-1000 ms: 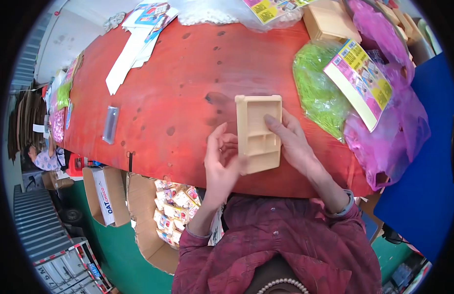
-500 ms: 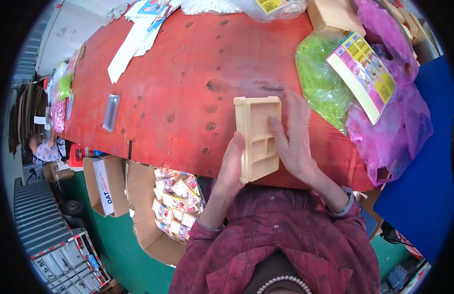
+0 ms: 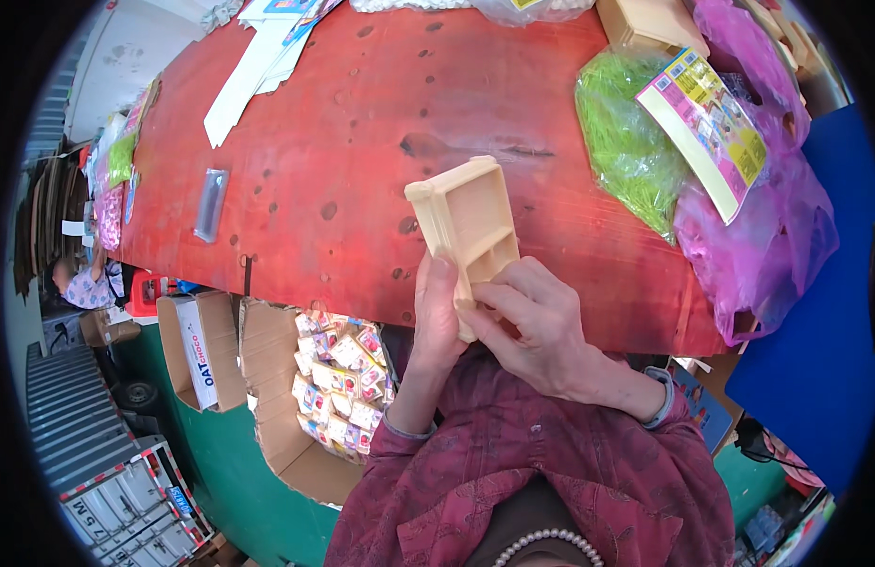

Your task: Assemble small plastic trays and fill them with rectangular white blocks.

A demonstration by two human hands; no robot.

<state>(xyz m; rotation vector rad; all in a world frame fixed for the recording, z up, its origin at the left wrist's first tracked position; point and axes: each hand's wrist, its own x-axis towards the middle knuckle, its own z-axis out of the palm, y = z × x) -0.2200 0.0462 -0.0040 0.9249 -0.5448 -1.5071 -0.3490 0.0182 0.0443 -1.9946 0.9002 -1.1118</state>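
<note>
The person holds a beige moulded tray (image 3: 468,227) with both hands, lifted off the red table (image 3: 343,142) and tilted so its compartments face toward the person's right. Taking the tray as the landmark: its long axis runs from the near end, by the person's chest, up and slightly leftward to the far end over the table's near edge. The left hand (image 3: 437,317) lies along the tray's near-left edge, fingers straight and pressed against the outer wall, the thumb hidden behind. The right hand (image 3: 537,326) closes around the tray's near end from the right, fingers curled over the rim into the lowest compartment. Both grips sit at the same near end, so the rest of the tray juts out unsupported beyond them; neither hand is nearer the far end.

Right of the tray, well apart, lie a bag of green shredded filling (image 3: 626,132) and a pink plastic bag (image 3: 768,236) with a printed card (image 3: 707,128) on top. Left of the tray, below the table edge, stands an open cardboard box (image 3: 267,378) of small packets (image 3: 348,378).
</note>
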